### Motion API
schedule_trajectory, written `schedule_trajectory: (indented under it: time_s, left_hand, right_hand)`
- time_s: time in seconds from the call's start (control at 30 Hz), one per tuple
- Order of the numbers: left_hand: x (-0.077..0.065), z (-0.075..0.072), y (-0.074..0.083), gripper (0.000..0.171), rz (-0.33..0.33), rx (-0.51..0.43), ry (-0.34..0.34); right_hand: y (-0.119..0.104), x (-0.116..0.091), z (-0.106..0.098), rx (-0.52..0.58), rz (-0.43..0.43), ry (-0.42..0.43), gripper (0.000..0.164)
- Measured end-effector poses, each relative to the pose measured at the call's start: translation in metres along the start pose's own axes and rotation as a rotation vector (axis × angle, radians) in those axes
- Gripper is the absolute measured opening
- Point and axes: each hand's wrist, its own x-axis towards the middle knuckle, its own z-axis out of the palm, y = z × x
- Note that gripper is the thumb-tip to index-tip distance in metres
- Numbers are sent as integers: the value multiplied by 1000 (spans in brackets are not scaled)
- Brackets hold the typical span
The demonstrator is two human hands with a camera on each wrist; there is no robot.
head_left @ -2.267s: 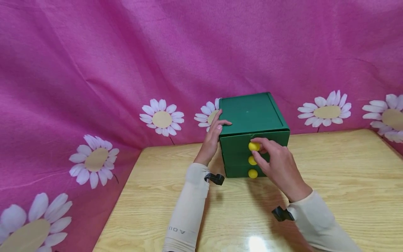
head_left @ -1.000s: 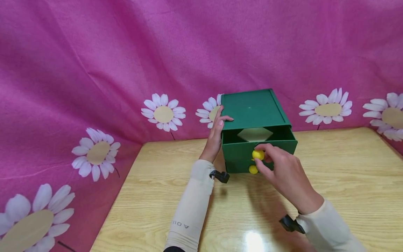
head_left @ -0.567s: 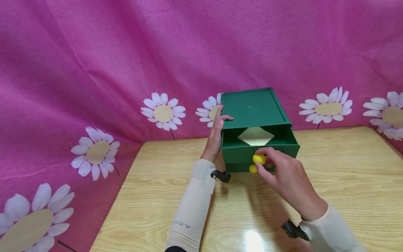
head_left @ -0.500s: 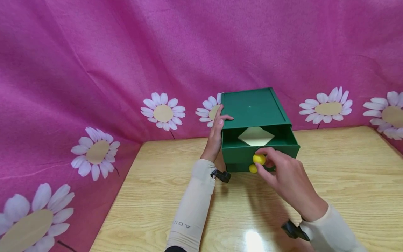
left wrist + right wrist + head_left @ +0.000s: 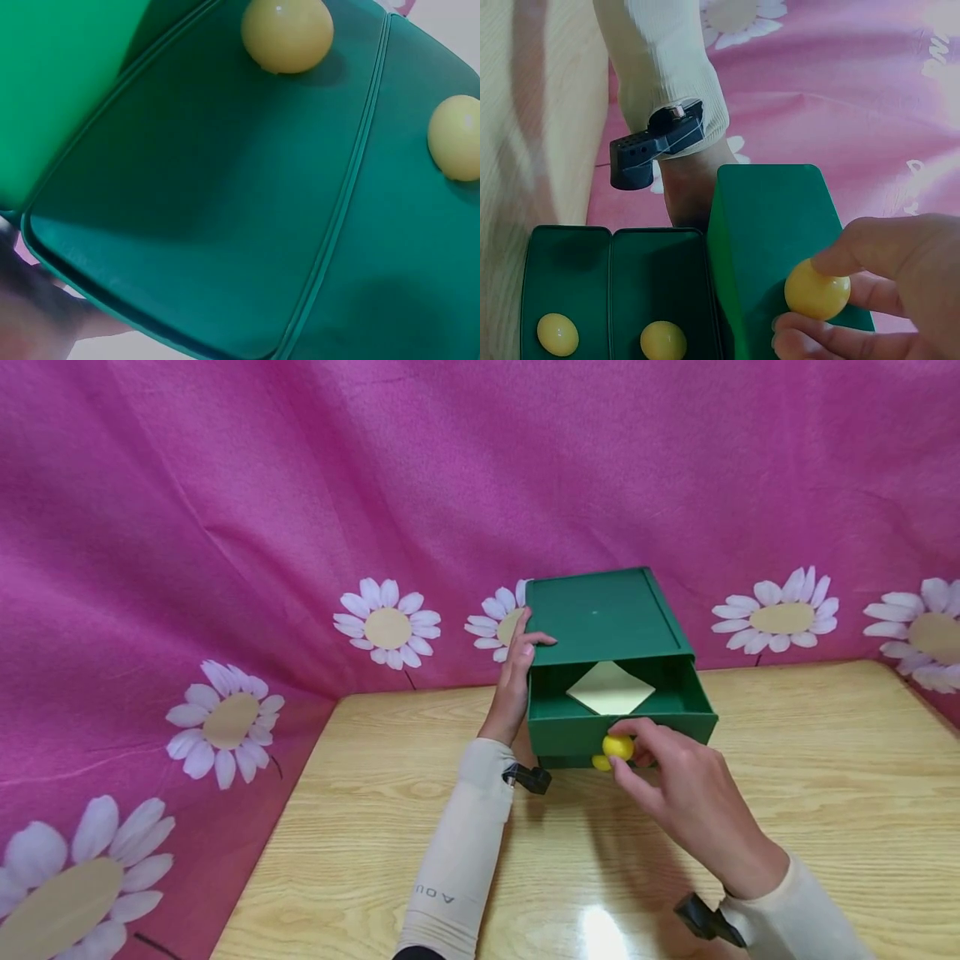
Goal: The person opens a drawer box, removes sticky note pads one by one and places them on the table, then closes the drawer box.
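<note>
A green cabinet with drawers and round yellow knobs stands on the table. Its top drawer is pulled partway out. My right hand pinches that drawer's yellow knob between thumb and fingers. Inside the drawer lies a pale diamond-shaped piece. Against the cabinet's left side rests my left hand, one finger reaching over the top edge. The right wrist view also shows the middle knob and the bottom knob, on closed drawers; in the head view the pulled drawer mostly hides these fronts.
The cabinet stands near the back of a wooden table. Close behind hangs a pink cloth printed with white daisies. Each sleeve carries a small black camera mount, such as the left mount.
The top drawer, shut at first, has slid out toward me with my right hand pinching its knob, uncovering the pale piece. My left hand has stayed against the cabinet's side.
</note>
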Motion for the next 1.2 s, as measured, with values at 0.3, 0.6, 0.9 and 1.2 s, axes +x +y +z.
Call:
schedule_trajectory:
  time_s: [0.3,0.6,0.9,1.2]
  left_hand:
    - [0,1,-1,35,6,-22,5]
    - [0,2,-1,36,12,-34,15]
    - [1,0,-1,37,19,-32,9]
    - [0,0,-3,36,17,-34,1]
  right_hand:
    - [-4,-5,-3,2,11,-26,25]
    - [-7,-9,-7,-1,-2,-40,25]
    - [-11,-13,-8,-22,-24,-22,24]
    - [-12,-12,-16,0,27,-125,23]
